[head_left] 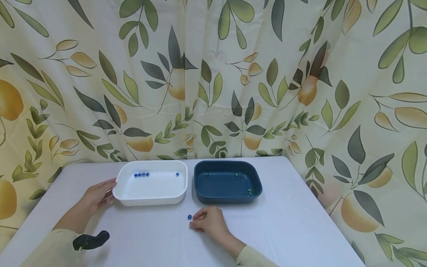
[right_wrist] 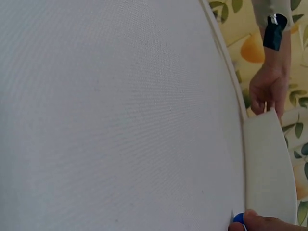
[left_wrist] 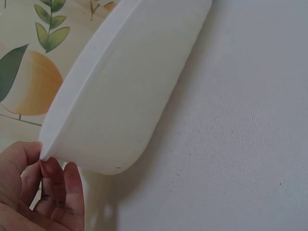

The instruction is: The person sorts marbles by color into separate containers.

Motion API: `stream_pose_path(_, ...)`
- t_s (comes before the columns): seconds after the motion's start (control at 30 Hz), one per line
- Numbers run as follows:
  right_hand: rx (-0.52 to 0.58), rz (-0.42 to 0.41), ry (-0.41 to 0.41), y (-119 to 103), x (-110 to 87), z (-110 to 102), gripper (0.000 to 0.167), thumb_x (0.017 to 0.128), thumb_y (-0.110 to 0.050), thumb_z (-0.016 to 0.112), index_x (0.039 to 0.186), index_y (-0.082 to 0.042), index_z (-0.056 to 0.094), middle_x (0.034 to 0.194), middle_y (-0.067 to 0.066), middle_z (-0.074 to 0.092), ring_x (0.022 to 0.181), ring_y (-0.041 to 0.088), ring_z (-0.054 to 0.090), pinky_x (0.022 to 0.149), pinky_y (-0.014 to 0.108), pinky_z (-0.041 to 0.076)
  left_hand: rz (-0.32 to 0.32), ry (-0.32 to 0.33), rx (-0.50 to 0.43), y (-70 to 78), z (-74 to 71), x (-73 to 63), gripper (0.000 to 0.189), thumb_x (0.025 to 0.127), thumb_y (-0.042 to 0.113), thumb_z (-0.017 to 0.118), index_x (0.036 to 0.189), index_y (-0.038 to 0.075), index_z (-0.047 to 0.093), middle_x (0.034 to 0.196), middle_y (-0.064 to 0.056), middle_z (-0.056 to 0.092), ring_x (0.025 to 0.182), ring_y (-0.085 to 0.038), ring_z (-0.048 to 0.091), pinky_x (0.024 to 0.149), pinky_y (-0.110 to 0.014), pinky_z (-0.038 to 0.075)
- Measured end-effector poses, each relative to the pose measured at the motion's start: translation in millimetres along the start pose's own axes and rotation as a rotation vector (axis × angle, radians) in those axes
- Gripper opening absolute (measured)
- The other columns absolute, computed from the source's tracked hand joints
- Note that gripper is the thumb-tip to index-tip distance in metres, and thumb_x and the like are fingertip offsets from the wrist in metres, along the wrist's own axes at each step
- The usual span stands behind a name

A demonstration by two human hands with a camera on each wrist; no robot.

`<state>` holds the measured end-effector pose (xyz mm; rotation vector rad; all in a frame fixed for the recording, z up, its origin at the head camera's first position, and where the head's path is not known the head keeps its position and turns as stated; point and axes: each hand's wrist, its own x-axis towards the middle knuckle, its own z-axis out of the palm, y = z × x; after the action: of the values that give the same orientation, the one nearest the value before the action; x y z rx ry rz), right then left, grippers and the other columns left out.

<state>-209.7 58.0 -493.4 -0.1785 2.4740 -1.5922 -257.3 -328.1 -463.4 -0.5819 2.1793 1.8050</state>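
Observation:
At the left end of the white tray (head_left: pixel 150 199), my left hand (head_left: pixel 97 194) holds the rim. The left wrist view shows the thumb over the rim (left_wrist: pixel 45 153) and the curled fingers below it. In front of the gap between the trays, my right hand (head_left: pixel 211 222) is low over the table, thumb and index finger bent toward each other. A blue glass marble (head_left: pixel 189 217) is right at these fingertips. In the right wrist view the blue marble (right_wrist: pixel 239 218) shows between the fingertips, partly covered; I cannot tell whether they pinch it.
Several blue marbles (head_left: pixel 143 174) lie inside the white tray, with one (head_left: pixel 177 174) apart toward its right. A dark blue tray (head_left: pixel 228 200) stands to the right, holding several green marbles (head_left: pixel 250 192). A white cloth covers the table (head_left: pixel 293 222); a leaf-patterned curtain (head_left: pixel 213 111) hangs behind.

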Motion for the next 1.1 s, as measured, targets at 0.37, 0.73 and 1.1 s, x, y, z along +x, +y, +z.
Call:
stream_pose_path(0.37,0.063,0.082,-0.076,0,3.0,-6,0.015,0.074,-0.001,0.082,0.085,0.001,0.073,0.072,0.008,0.073,0.063,0.015,0.07,0.058,0.028,0.059,-0.002,-0.001,-0.013,0.5,0.7,-1.3,0.066,0.103,0.036,0.049,0.154,0.003,0.024,0.159,-0.024,0.023,0.09,0.0,0.056,0.079,-0.017,0.055)
stream_pose_path(0.73,0.164,0.174,-0.169,-6,4.3,-16,0.018,0.079,0.002,0.077,0.096,0.005,0.071,0.08,0.009,0.073,0.075,0.017,0.072,0.069,0.031,0.061,-0.005,-0.004,-0.02,0.8,0.4,-0.3,0.067,0.102,0.036,0.051,0.154,0.003,0.025,0.159,-0.024,0.023,0.089,0.001,0.055,0.08,-0.018,0.055)
stream_pose_path(1.1,0.168,0.187,-0.214,-24,7.7,-25,0.018,0.082,0.001,0.075,0.099,0.005,0.074,0.091,0.012,0.075,0.08,0.018,0.073,0.075,0.034,0.061,-0.007,-0.011,-0.036,-0.3,-0.2,0.4,0.068,0.102,0.037,0.05,0.155,0.004,0.024,0.16,-0.023,0.021,0.083,0.005,0.053,0.08,-0.017,0.055)
